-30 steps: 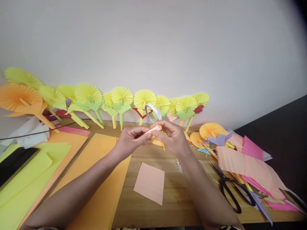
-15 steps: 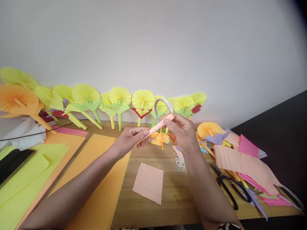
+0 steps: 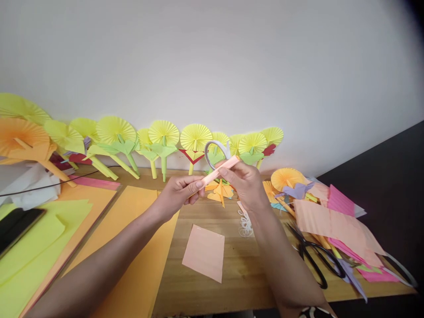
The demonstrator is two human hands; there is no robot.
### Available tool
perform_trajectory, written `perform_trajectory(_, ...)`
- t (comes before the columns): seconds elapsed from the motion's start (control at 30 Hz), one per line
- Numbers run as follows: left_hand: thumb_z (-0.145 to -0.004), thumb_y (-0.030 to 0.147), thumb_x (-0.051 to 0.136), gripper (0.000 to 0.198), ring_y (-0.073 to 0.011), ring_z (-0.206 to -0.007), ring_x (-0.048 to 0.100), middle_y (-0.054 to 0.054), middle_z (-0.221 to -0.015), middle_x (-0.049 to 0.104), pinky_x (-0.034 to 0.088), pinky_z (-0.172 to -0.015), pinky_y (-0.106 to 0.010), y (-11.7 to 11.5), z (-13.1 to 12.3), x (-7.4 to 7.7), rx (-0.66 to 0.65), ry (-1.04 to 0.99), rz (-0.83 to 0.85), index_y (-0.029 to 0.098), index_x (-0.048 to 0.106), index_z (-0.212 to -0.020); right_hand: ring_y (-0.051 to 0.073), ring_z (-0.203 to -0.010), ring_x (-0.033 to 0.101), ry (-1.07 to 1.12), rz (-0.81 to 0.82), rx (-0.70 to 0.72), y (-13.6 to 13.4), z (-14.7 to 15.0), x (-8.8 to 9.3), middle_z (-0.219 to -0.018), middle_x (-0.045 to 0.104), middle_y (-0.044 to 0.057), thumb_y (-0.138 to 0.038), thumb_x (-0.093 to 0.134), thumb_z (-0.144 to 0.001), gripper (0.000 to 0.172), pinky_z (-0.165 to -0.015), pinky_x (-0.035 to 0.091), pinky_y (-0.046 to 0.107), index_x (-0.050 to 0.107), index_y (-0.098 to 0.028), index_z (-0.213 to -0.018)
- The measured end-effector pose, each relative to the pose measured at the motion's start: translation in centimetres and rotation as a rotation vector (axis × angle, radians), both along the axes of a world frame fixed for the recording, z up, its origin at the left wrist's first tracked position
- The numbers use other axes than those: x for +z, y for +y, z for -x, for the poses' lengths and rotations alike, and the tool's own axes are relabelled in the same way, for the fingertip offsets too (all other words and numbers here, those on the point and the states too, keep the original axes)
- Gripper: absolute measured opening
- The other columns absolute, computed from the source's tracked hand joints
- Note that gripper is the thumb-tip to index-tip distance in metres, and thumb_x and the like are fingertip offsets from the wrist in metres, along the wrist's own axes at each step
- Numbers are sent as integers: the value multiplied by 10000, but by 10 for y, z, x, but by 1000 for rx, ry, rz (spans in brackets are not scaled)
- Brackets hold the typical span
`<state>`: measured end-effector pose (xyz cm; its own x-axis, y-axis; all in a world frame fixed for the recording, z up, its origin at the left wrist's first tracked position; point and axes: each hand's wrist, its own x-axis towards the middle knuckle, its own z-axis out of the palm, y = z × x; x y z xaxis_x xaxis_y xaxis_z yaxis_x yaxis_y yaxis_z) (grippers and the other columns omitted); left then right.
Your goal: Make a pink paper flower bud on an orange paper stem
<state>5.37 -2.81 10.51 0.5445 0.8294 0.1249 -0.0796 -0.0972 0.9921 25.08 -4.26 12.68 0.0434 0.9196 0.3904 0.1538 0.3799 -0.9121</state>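
A narrow pink rolled or folded paper strip (image 3: pixel 214 175) is held slantwise above the table, its right end higher. My left hand (image 3: pixel 182 194) pinches its lower left end between thumb and fingers. Closed around the upper right part is my right hand (image 3: pixel 243 183), thumb lying along the strip. A roll of white tape (image 3: pixel 209 158) shows just behind the strip by my right fingers; whether they hold it too I cannot tell. Below the hands lies a flat pink paper sheet (image 3: pixel 204 251). An orange folded paper piece (image 3: pixel 221 193) rests on the table behind them.
Yellow pleated paper fans (image 3: pixel 196 137) on green and yellow sticks lean along the wall. Orange sheets (image 3: pixel 132 247) and a black phone (image 3: pixel 20 225) lie left. At right are black scissors (image 3: pixel 313 251), pink crepe paper (image 3: pixel 338 225) and white string (image 3: pixel 245 224).
The tape ring and my right hand have shifted slightly left. Both hands keep their grip on the pink paper strip, and the whole view has moved a little.
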Motion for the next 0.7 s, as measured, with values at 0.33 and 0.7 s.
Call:
perform_trajectory(0.33, -896, 495, 622, 370, -137, -651, 535, -19, -681, 599, 414, -623, -254, 2, -1, 1, 112, 26, -117, 162, 685, -747, 158, -750, 616, -32, 39, 106, 2, 12, -6, -769, 674, 23, -397, 724, -790, 221, -717, 526, 309, 762, -189, -857)
perform_trajectory(0.7, -893, 293, 686, 143, -167, -811, 589, -36, -812, 635, 458, -734, -285, -4, 0, 6, 425, 80, -617, 200, 779, -947, 153, -766, 619, -365, -78, 56, -2, 45, -29, -766, 676, 14, -258, 616, -855, 142, -680, 470, 264, 691, -194, -753)
